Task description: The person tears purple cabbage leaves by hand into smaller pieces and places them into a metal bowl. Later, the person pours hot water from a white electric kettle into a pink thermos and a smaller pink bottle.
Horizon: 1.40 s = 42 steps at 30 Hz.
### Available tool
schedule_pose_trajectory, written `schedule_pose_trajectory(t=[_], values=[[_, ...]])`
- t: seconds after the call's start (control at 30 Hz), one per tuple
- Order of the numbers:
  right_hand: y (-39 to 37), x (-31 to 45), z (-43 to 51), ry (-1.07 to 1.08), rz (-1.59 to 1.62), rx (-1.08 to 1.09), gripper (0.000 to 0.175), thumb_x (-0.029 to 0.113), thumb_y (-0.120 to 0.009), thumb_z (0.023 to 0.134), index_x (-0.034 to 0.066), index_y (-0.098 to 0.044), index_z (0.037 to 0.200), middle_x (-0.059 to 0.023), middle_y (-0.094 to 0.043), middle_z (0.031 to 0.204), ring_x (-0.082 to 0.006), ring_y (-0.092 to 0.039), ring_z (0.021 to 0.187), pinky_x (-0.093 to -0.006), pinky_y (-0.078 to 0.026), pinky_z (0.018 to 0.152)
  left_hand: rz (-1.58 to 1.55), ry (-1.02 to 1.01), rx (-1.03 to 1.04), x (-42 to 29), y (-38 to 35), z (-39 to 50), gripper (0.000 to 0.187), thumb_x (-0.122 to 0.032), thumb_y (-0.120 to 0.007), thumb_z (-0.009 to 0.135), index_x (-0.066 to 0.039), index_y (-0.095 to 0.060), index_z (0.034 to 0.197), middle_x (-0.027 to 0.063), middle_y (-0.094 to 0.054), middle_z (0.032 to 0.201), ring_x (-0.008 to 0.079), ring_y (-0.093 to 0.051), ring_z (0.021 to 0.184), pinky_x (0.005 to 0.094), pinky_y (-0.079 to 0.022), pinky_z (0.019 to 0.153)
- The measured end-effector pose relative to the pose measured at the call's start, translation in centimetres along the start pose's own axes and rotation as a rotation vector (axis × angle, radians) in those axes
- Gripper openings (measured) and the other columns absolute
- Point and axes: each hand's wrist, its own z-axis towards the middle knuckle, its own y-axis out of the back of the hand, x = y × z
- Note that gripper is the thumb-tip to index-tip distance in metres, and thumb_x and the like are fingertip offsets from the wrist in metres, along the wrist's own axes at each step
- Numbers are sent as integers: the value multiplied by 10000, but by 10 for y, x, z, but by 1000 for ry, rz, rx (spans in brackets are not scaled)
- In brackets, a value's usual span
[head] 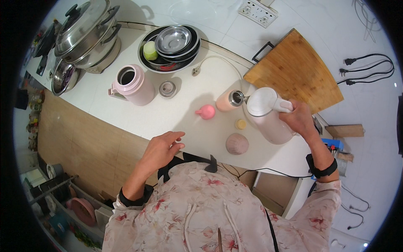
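Observation:
My right hand (297,116) grips the handle of a pale pink electric kettle (274,126) with a white lid, tilted to the left. Its spout meets the mouth of a peach-coloured vacuum flask (226,101), where water seems to run in. Over the counter's front edge hangs my left hand (163,148), empty, with its fingers apart. Between the hands lie a pink cup-shaped lid (207,112), a small yellow cap (241,124) and a ribbed pinkish cup or lid (237,144). Farther left stands an uncapped pink thermos jug (135,85), its round stopper (167,89) beside it.
Nested metal bowls (173,39) hold a pale green fruit or vegetable at the back. A large steamer pot (86,34) is at the left, near a steel bowl (65,77). A wooden cutting board (296,72) leans behind the kettle. A power cord's plug (195,71) rests on the white counter (110,116).

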Motion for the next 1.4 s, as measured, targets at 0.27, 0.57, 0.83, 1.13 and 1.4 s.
schedule_pose_trajectory(t=[0.27, 0.57, 0.83, 1.13, 1.4], values=[[4, 0, -1, -4, -45, -8, 199, 123, -697, 702, 6, -688, 863, -88, -673, 724, -129, -613, 677, -305, -502, 651, 8, -29, -5, -1, 0, 3, 299, -150, -684, 861, -30, -629, 1129, 153, -686, 983, 314, -674, 847, 386, -527, 719], [3, -5, 0, 87, -59, -79, 200, 163, -679, 677, -1, -672, 790, -195, -639, 666, -294, -625, 578, -376, -500, 592, 19, -49, 6, -4, 1, 7, 304, -146, -679, 865, -34, -630, 1143, 156, -685, 988, 317, -673, 853, 387, -527, 728], [8, 3, -1, 47, -73, -50, 213, 176, -683, 672, 2, -672, 796, -197, -641, 676, -327, -637, 611, -388, -503, 604, 25, -58, 2, -4, 2, 10, 307, -155, -678, 868, -35, -629, 1147, 155, -685, 985, 315, -670, 854, 386, -524, 733], [10, 11, -2, 36, -102, -37, 222, 183, -670, 670, 11, -682, 810, -204, -652, 704, -347, -651, 658, -394, -510, 635, 15, -48, -1, -3, 3, 10, 305, -152, -681, 865, -38, -631, 1144, 154, -685, 980, 315, -670, 844, 386, -522, 726], [12, 13, 2, 29, -189, 1, 225, 154, -692, 677, -8, -677, 833, -180, -670, 716, -258, -661, 650, -362, -512, 636, 5, -47, -18, -2, 2, 9, 307, -145, -686, 860, -36, -630, 1142, 155, -688, 978, 316, -672, 833, 383, -523, 716]])
